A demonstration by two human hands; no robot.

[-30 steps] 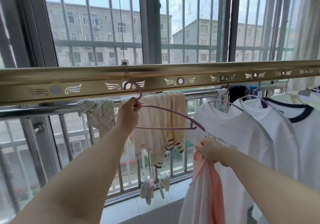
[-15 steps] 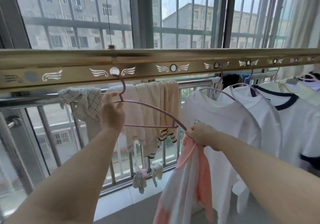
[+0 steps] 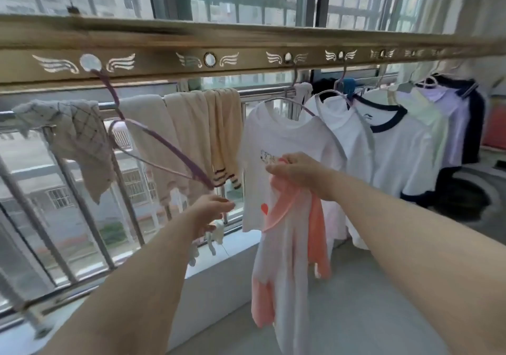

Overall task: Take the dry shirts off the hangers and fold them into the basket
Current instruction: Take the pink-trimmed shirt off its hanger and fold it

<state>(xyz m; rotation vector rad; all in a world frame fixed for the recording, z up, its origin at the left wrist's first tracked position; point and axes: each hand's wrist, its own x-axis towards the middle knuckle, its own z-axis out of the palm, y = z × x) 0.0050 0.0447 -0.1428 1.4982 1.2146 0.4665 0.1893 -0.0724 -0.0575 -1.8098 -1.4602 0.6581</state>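
Right hand bunches pink-white shirt; its hem is cut off.

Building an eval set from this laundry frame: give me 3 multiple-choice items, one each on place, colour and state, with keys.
1. Where does the empty hanger hang?
A. From a hole in the gold rail
B. On the window bars
C. In a basket

2. What colours is the shirt that the right hand holds?
A. Navy and grey
B. White and orange-pink
C. Green and yellow

3. What is the left hand doing?
A. Gripping the hanger's hook
B. Folding a shirt
C. Hovering below the hanger's low end

Key: 1 A, its hook sits in a hole of the rail. 2 B, white body with orange-pink parts. 3 C, it hovers under the tip; contact is unclear.
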